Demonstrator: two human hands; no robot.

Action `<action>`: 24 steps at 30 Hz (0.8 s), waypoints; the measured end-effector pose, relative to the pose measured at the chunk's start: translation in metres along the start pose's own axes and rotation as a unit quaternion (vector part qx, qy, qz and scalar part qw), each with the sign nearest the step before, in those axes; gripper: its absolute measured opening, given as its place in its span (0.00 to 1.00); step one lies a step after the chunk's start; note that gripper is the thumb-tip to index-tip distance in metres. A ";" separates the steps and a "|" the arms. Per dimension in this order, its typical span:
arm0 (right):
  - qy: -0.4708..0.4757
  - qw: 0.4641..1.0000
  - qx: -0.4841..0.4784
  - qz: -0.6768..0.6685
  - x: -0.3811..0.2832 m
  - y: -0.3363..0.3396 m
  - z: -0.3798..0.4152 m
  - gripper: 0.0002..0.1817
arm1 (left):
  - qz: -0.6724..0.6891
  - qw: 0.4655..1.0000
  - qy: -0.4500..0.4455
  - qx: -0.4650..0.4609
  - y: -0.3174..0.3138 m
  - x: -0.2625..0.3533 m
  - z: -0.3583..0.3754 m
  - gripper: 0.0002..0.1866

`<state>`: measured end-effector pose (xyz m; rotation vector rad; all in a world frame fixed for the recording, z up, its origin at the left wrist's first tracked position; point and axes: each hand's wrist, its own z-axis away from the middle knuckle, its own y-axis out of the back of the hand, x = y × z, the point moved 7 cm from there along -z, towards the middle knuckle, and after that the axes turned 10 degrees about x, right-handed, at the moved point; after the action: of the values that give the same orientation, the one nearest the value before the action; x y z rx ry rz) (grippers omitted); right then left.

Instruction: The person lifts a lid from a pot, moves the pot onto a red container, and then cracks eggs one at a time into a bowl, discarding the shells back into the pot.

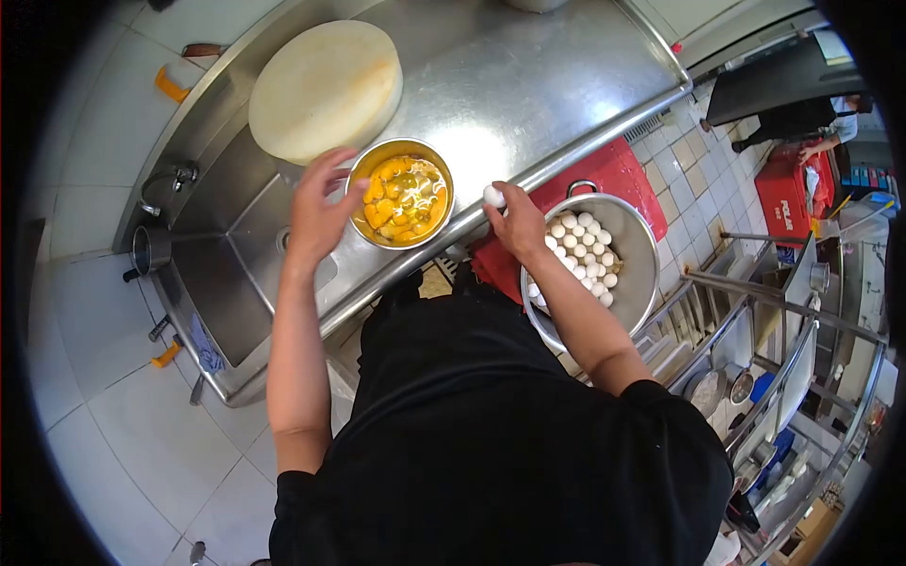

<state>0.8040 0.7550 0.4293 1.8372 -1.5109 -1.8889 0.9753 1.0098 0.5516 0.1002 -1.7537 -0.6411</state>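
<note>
My right hand [518, 224] is closed around a white egg [494, 196], held above the counter's front edge. My left hand [321, 208] is at the left rim of a steel bowl [451, 179], its fingers apart and the thumb reaching over the edge. Inside the bowl lie many cracked eggs [404, 200], yolks and clear whites together. To the right, below my right forearm, a large metal pot [644, 274] holds many whole white eggs [587, 247].
A thick round cutting board [326, 90] rests on the steel counter [510, 75], behind the bowl. At left is a sink [212, 274] with a faucet [170, 184]. Red material [604, 184] lies by the pot. Metal shelving [755, 302] stands at right; another person [835, 123] is beyond.
</note>
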 end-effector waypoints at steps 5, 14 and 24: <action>-0.232 0.917 -0.085 -0.314 -0.018 -0.014 -0.021 0.19 | 0.008 0.989 -0.035 -0.140 -0.064 0.038 0.000 0.26; -0.196 0.853 -0.253 -0.413 -0.105 -0.047 -0.036 0.22 | -0.029 0.984 -0.107 -0.139 -0.076 0.025 -0.011 0.20; 0.148 0.961 -0.193 -0.129 -0.132 -0.058 -0.048 0.26 | -0.048 0.991 -0.082 -0.097 -0.046 -0.012 0.000 0.21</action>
<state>0.9083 0.8452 0.4924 2.0770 -0.7775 -1.7444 0.9664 0.9758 0.5193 -0.0033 -1.8427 -0.9083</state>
